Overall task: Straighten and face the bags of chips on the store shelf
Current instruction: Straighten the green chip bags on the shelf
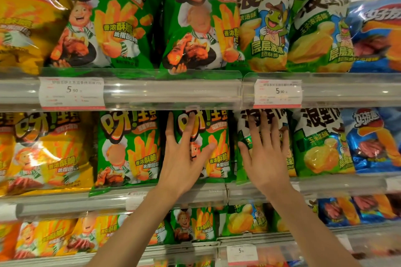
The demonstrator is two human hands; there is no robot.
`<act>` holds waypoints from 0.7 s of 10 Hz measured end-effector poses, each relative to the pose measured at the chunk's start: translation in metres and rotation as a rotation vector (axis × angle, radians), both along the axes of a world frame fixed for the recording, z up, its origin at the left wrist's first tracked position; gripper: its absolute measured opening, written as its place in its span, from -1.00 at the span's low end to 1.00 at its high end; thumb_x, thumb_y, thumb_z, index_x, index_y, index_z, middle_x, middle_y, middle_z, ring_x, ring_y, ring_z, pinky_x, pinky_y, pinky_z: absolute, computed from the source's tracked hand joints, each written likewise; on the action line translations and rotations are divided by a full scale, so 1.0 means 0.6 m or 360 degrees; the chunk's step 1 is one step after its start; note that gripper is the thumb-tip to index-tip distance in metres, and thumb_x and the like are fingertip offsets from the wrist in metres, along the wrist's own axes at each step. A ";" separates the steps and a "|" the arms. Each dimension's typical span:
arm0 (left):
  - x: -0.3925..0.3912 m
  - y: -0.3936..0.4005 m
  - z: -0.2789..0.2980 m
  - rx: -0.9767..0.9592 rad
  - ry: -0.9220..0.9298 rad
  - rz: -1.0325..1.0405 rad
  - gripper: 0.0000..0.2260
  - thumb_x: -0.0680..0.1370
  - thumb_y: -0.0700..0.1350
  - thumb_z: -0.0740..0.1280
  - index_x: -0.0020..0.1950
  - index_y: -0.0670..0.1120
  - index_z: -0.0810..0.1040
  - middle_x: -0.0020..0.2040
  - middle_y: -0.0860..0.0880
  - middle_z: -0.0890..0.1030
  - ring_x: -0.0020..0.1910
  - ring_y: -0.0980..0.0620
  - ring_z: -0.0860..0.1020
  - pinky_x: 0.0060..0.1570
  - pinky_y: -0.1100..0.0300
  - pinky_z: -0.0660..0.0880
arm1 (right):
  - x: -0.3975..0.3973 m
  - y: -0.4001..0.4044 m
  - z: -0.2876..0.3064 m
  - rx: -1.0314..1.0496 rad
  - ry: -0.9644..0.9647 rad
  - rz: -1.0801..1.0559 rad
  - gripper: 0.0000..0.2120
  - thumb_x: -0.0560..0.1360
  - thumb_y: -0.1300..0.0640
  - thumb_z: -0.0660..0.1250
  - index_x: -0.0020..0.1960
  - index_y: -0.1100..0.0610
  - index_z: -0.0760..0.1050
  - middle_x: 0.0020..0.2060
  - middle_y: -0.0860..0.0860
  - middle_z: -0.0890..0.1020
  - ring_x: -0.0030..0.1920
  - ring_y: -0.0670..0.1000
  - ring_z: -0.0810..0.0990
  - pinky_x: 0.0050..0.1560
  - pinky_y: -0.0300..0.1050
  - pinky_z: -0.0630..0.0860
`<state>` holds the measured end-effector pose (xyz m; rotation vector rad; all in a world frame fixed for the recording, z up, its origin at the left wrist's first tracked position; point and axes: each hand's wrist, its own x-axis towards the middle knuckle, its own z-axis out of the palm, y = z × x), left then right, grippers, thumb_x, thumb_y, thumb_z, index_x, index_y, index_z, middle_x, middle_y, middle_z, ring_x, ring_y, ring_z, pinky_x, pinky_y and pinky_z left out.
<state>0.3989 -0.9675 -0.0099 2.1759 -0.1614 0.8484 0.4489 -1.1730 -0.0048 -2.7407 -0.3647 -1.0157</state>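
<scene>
Green foil, middle shelf (195,196): two bags under the hands. Left hand (184,158), fingers spread flat, palm pressed to the front of the green fries bag (219,147), which stands upright and faces out, at about 12 o'clock from the wrist. Right hand (265,154), fingers likewise spread and flat, rests on the green-and-white corn-soup crisps bag (243,136); this bag leans, its left edge turned outward, its printed face partly hidden by the hand. Neither hand pinches or grips anything; both lie open against the packs.

Neighbours on the same shelf: a second green fries bag (130,147) at 9 o'clock of the left hand, bottom corner overhanging the clear shelf lip; a yellow fries bag (47,151) further toward 9 o'clock; a second corn-soup bag (321,143) and a blue bag (373,141) at 3 o'clock of the right hand. Upper shelf: the same lines repeated, with price tags (71,92) on the rail.

Risks (judged, not seen): pressing flat on air-filled bags may push them backward rather than square them, leaving the facing recessed. Sideways pressure from the right hand could tip the leaning bag into its neighbour. The overhanging corner at 9 o'clock may slide off the lip if the row is nudged.
</scene>
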 end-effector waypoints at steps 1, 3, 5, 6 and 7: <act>0.007 -0.004 -0.004 -0.0007 -0.0062 0.0012 -0.28 0.53 0.36 0.29 0.55 0.46 -0.08 0.58 0.26 -0.21 0.61 -0.22 0.11 0.36 -0.06 0.38 | 0.014 -0.009 -0.012 -0.0053 0.0024 0.0008 -0.37 0.65 -0.20 -0.04 0.64 0.07 0.05 0.63 0.14 0.02 0.62 0.22 -0.05 0.54 0.35 -0.01; 0.007 -0.014 -0.004 -0.0019 -0.0036 0.0003 -0.28 0.53 0.35 0.31 0.56 0.45 -0.06 0.59 0.26 -0.22 0.63 -0.17 0.03 0.39 -0.10 0.32 | 0.026 -0.009 -0.017 -0.0053 0.0026 -0.0024 -0.38 0.66 -0.21 -0.06 0.63 0.06 0.07 0.63 0.13 0.01 0.62 0.21 -0.06 0.54 0.35 -0.01; -0.005 0.003 -0.002 -0.0043 0.0052 -0.0085 -0.29 0.55 0.30 0.33 0.56 0.45 -0.04 0.60 0.28 -0.23 0.63 -0.03 0.04 0.46 -0.16 0.32 | 0.006 -0.016 0.002 0.0231 0.0124 0.0213 -0.40 0.65 -0.17 0.12 0.61 0.05 0.15 0.63 0.10 0.01 0.63 0.14 -0.14 0.58 0.25 -0.15; -0.022 0.013 -0.004 -0.0097 0.0017 -0.0054 -0.36 0.59 0.21 0.33 0.57 0.39 0.06 0.60 0.27 -0.05 0.58 0.24 0.10 0.48 -0.07 0.29 | -0.030 -0.019 0.018 0.0665 0.0189 0.0383 -0.46 0.61 -0.05 0.29 0.53 0.13 0.33 0.59 0.14 0.18 0.60 0.14 0.08 0.57 0.17 0.06; -0.051 0.022 -0.009 -0.0177 0.0065 -0.0047 -0.41 0.61 0.17 0.32 0.59 0.27 0.16 0.58 0.17 0.19 0.57 0.21 0.15 0.50 0.03 0.25 | -0.074 -0.021 0.017 0.0951 0.0242 0.0516 -0.52 0.61 -0.05 0.30 0.48 0.09 0.37 0.44 0.00 0.41 0.44 -0.02 0.35 0.44 0.01 0.32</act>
